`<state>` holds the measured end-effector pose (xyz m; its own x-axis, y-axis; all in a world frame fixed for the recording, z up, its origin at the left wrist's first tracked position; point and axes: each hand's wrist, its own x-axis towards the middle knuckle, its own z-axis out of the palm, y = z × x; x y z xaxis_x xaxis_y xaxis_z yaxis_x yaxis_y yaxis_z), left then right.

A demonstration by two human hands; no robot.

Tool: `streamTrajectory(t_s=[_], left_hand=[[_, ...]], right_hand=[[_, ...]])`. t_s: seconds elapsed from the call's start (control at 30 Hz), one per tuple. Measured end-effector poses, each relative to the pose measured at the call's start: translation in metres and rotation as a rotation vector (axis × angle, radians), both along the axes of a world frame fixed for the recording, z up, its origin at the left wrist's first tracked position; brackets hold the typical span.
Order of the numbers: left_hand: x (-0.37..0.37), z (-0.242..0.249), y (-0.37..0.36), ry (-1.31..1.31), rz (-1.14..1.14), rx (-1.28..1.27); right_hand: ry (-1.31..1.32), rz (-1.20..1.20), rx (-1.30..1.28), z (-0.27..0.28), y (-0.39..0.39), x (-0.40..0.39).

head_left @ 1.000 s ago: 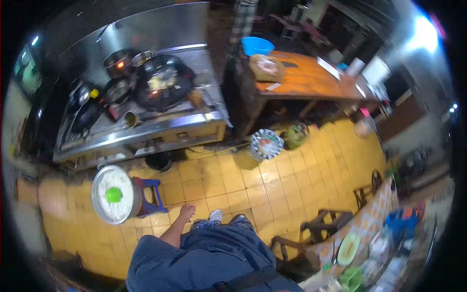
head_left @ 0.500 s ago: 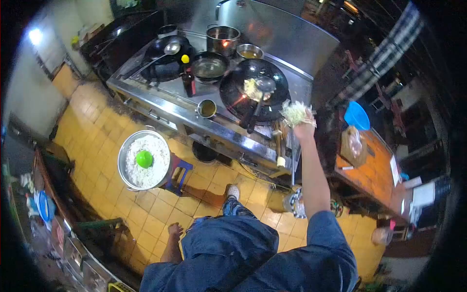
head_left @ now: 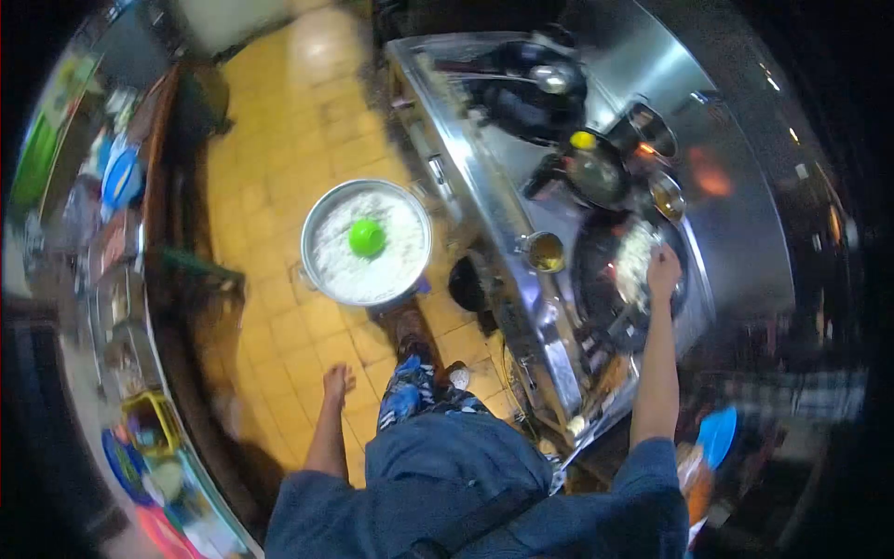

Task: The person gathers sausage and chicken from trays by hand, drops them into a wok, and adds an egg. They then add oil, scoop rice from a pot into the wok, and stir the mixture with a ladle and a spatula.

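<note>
Stove area, seen from above. The right hand (head_left: 663, 265) reaches out over the dark wok (head_left: 626, 279) on the steel stove (head_left: 484, 177); its fingers hang loosely spread above the pale shredded food (head_left: 636, 261) lying in the wok, gripping nothing visible. The wok's handle (head_left: 619, 321) runs back toward the person. The left hand (head_left: 337, 382) hangs at the side, fingers relaxed and empty. Beside the stove, on the tiled floor, stands a rice pot (head_left: 365, 244) with a green bowl (head_left: 367, 238) in it.

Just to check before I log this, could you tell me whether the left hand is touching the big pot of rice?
No: the left hand hangs free above the floor tiles, apart from the pot of rice, which stands further ahead.
</note>
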<state>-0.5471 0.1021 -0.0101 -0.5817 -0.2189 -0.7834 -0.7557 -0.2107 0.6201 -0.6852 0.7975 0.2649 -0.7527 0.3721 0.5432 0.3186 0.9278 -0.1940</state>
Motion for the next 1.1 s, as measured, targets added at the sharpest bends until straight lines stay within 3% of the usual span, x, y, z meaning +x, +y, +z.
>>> streamTrajectory(t_s=[0.03,0.07,0.1,0.13,0.17,0.2,0.27,0.3,0.37,0.47,0.5,0.53,0.67,0.73,0.77,0.83,0.93,0.97,1.03,1.07,1.1], left_hand=[[-0.017,0.01,0.005,0.06,0.057,-0.026],[-0.041,0.016,0.012,0.042,0.16,-0.001],[-0.066,0.024,0.02,0.062,0.224,-0.008],[-0.087,0.028,0.029,0.079,0.282,-0.014],[-0.106,0.017,0.037,0.128,0.35,-0.034],[-0.125,0.004,0.046,0.176,0.413,-0.057],[-0.155,0.016,0.073,0.254,0.414,-0.119],[-0.165,0.02,0.085,0.226,0.443,-0.112],[-0.18,0.022,0.098,0.238,0.415,-0.47],[-0.176,0.009,0.104,0.296,0.505,-0.436],[-0.18,0.023,0.105,0.295,0.526,-0.443],[-0.187,0.03,0.105,0.286,0.544,-0.426],[-0.184,0.023,0.095,0.215,0.517,-0.486],[-0.191,0.016,0.091,0.144,0.547,-0.494],[-0.198,0.032,0.086,0.119,0.536,-0.481],[-0.202,0.027,0.087,0.153,0.567,-0.531],[-0.203,0.021,0.092,0.167,0.584,-0.624],[-0.204,0.024,0.091,0.135,0.574,-0.622],[-0.203,0.019,0.092,0.16,0.595,-0.652],[-0.203,0.02,0.092,0.155,0.592,-0.654],[-0.204,0.023,0.091,0.14,0.597,-0.631]], right_hand=[[-0.033,0.132,-0.01,0.012,-0.04,-0.025],[-0.089,0.054,-0.393,0.05,-0.125,-0.048],[-0.107,0.328,-0.153,0.019,-0.125,-0.072],[-0.102,0.497,-0.246,0.021,-0.174,-0.093],[-0.242,0.472,-0.244,0.011,-0.217,-0.117],[-0.37,0.583,-0.506,0.009,-0.268,-0.134],[-0.557,0.809,-0.348,-0.027,-0.35,-0.169],[-0.594,0.823,-0.463,-0.07,-0.38,-0.179],[-0.846,0.762,-0.388,-0.116,-0.453,-0.191],[-1.044,0.479,-0.313,-0.178,-0.538,-0.186],[-0.963,0.379,-0.325,-0.203,-0.556,-0.181],[-0.88,0.278,-0.33,-0.225,-0.56,-0.179],[-0.946,0.254,-0.331,-0.211,-0.558,-0.202],[-0.923,0.283,-0.476,-0.213,-0.545,-0.217],[-0.92,0.312,-0.472,-0.218,-0.532,-0.223],[-0.859,0.383,-0.483,-0.213,-0.521,-0.23],[-0.563,0.763,-0.371,-0.223,-0.51,-0.247],[-0.581,0.76,-0.377,-0.217,-0.517,-0.248],[-0.512,0.983,-0.42,-0.199,-0.54,-0.261],[-0.691,0.949,-0.481,-0.206,-0.549,-0.267],[-0.751,0.938,-0.232,-0.218,-0.547,-0.26]])
